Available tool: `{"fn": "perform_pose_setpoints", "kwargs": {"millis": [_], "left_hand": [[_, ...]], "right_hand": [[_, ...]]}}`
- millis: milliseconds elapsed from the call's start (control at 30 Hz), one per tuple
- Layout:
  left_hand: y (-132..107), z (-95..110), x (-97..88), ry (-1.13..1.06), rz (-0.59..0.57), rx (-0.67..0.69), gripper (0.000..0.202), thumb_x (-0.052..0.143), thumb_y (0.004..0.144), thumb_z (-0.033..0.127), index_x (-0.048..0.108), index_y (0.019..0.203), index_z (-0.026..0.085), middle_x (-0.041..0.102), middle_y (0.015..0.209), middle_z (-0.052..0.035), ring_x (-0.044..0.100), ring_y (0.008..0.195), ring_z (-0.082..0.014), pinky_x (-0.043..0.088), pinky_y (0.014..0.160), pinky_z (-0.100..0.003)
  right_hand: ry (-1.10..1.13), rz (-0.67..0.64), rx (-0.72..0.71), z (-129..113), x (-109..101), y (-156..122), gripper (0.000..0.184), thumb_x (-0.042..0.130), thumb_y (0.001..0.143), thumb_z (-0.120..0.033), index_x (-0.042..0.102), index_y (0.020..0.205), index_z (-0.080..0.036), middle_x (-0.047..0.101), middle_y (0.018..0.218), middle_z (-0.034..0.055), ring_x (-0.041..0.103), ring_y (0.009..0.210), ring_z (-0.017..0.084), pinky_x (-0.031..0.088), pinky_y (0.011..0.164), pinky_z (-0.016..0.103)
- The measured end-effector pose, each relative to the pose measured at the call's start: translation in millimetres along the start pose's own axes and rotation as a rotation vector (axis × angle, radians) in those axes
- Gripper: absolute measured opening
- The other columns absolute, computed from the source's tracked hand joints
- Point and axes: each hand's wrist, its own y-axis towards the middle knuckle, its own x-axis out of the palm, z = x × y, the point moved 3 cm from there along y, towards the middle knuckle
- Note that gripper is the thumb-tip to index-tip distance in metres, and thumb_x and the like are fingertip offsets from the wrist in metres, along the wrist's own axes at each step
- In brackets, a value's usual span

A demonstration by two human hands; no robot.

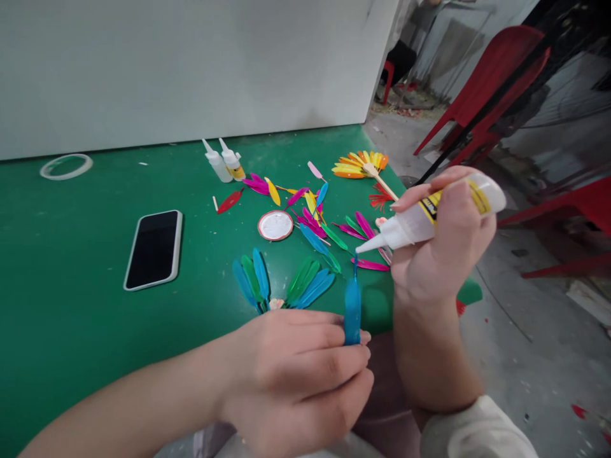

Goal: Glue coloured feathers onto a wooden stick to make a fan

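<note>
Between the fingers of my left hand [296, 375] is a blue feather [352, 308], held upright with its quill end pointing up. My right hand [443, 248] is closed around a glue bottle [405, 226] with a yellow and black label. The bottle is tipped to the left, and its white nozzle is at the tip of the feather's quill. Just beyond my left hand lie blue and green feathers [305, 283] fanned out on the green table [71, 331]; my hand hides their lower ends.
Loose coloured feathers [312, 219] surround a round white disc [275, 226]. Two more glue bottles [224, 162] stand near the white wall. A phone [153, 249] and a tape roll [66, 166] lie left. A yellow-orange feather fan [361, 165] is back right; red chairs [496, 89] stand beyond.
</note>
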Motion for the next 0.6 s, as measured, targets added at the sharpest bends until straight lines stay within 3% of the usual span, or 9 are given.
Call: {"fn": "perform_pose_setpoints", "kwargs": {"millis": [267, 600], "left_hand": [[-0.4, -1.6, 0.0, 0.003, -0.009, 0.008, 0.016, 0.054, 0.082, 0.014, 0.066, 0.092, 0.014, 0.068, 0.092, -0.003, 0.063, 0.08, -0.0121, 0.052, 0.087, -0.025], [2.1, -4.1, -1.3, -0.046, -0.003, 0.037, 0.015, 0.058, 0.08, 0.012, 0.067, 0.092, 0.01, 0.069, 0.09, -0.006, 0.065, 0.083, -0.0157, 0.055, 0.077, -0.027]], "right_hand": [[-0.055, -0.014, 0.016, -4.4, -2.0, -0.5, 0.014, 0.058, 0.081, -0.034, 0.053, 0.076, -0.022, 0.052, 0.063, -0.0058, 0.056, 0.052, 0.009, 0.04, 0.045, 0.021], [-0.006, -0.054, 0.007, -14.3, 0.4, -4.5, 0.013, 0.056, 0.081, -0.035, 0.056, 0.077, -0.023, 0.054, 0.06, -0.0058, 0.053, 0.046, 0.009, 0.036, 0.041, 0.022]]}}
